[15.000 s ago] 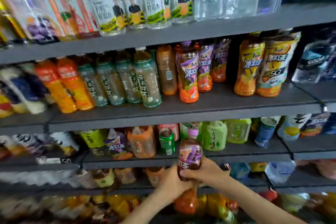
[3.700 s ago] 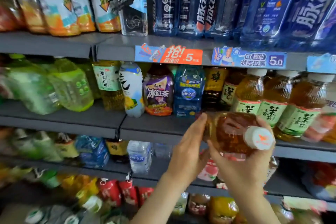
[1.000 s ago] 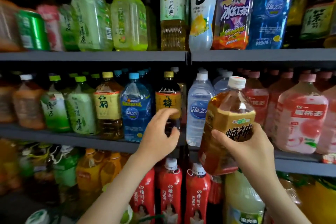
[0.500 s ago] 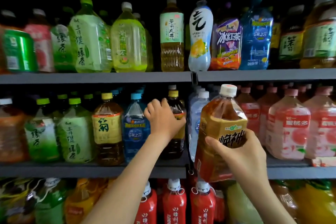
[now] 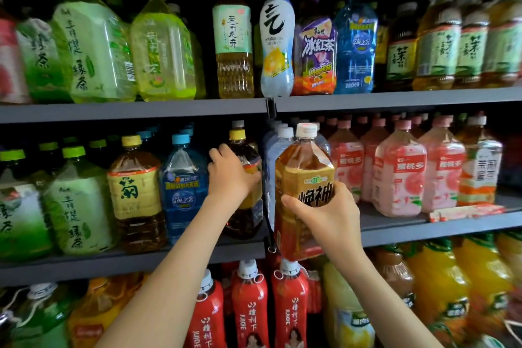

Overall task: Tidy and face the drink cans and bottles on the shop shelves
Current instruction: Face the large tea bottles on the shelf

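My right hand (image 5: 327, 215) grips a large amber tea bottle (image 5: 302, 178) with a white cap and a yellow and red label. It is held upright just in front of the middle shelf (image 5: 395, 230), before some clear water bottles (image 5: 275, 155). My left hand (image 5: 230, 175) wraps around a dark tea bottle (image 5: 245, 217) with a yellow cap that stands on the middle shelf, next to a blue water bottle (image 5: 183, 186).
Pink peach drink bottles (image 5: 398, 172) fill the middle shelf to the right. Green tea bottles (image 5: 76, 203) and a yellow-label bottle (image 5: 134, 195) stand to the left. The upper shelf (image 5: 135, 111) carries mixed bottles. Red juice bottles (image 5: 250, 311) and orange bottles (image 5: 435, 294) sit below.
My left hand has reached in and closed around the dark tea bottle. The amber bottle in my right hand stays in front of the shelf. The view has shifted slightly.
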Demonstrator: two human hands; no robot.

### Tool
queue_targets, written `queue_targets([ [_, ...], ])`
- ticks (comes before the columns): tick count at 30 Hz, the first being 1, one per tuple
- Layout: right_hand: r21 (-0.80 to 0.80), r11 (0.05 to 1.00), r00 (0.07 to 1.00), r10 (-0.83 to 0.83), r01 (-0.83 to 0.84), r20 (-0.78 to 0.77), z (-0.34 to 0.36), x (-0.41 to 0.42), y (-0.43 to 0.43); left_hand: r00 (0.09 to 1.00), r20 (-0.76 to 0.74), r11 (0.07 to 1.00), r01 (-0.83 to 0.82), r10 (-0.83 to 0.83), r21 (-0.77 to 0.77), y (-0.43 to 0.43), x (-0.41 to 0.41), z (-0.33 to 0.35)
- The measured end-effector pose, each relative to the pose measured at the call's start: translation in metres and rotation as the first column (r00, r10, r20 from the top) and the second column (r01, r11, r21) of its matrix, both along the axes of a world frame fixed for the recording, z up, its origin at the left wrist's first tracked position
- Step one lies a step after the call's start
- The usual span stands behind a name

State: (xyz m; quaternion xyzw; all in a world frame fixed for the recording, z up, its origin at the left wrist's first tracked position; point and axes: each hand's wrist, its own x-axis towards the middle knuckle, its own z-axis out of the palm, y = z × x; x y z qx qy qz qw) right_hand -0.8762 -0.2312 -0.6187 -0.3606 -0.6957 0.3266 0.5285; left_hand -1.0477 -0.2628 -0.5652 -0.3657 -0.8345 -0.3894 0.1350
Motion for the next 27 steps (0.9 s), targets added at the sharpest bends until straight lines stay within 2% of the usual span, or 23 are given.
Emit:
queue_targets([
  [3,-0.008,1.0,1.0,0.012,-0.012,-0.002,0.001,0.0,-0.001,0.993,-0.107,0.996,0.051,-0.044,0.069,-0.012,0.01,-0.007],
  [6,0.009,0.999,0.999,0.041,-0.04,-0.013,0.003,-0.003,-0.004,0.978,-0.148,0.983,0.163,-0.15,0.082,-0.034,0.018,-0.016],
  [8,0.017,0.998,0.998,0.057,-0.056,-0.032,0.005,-0.006,-0.009,0.974,-0.165,0.978,0.173,-0.152,0.119,-0.05,0.022,-0.022],
  [13,0.02,0.992,0.992,0.123,-0.122,-0.037,0.015,-0.022,-0.021,0.981,-0.187,0.879,0.133,-0.051,0.458,-0.104,0.028,-0.02],
  [16,0.017,0.992,0.992,0.123,-0.122,-0.011,0.014,-0.048,-0.026,0.995,-0.057,0.783,0.104,-0.087,0.614,-0.137,0.009,0.002],
  [19,0.001,0.993,0.993,0.119,-0.119,0.025,0.005,-0.082,-0.03,0.975,0.018,0.767,0.164,-0.222,0.621,-0.158,-0.012,0.02],
  [24,-0.014,0.999,0.998,0.041,-0.041,0.039,-0.006,-0.129,-0.03,0.969,-0.008,0.788,0.204,-0.246,0.581,-0.173,-0.024,0.018],
  [27,0.064,0.998,0.994,-0.03,0.024,0.103,-0.008,-0.15,-0.022,0.959,0.041,0.775,0.201,-0.28,0.599,-0.173,-0.034,0.014],
])
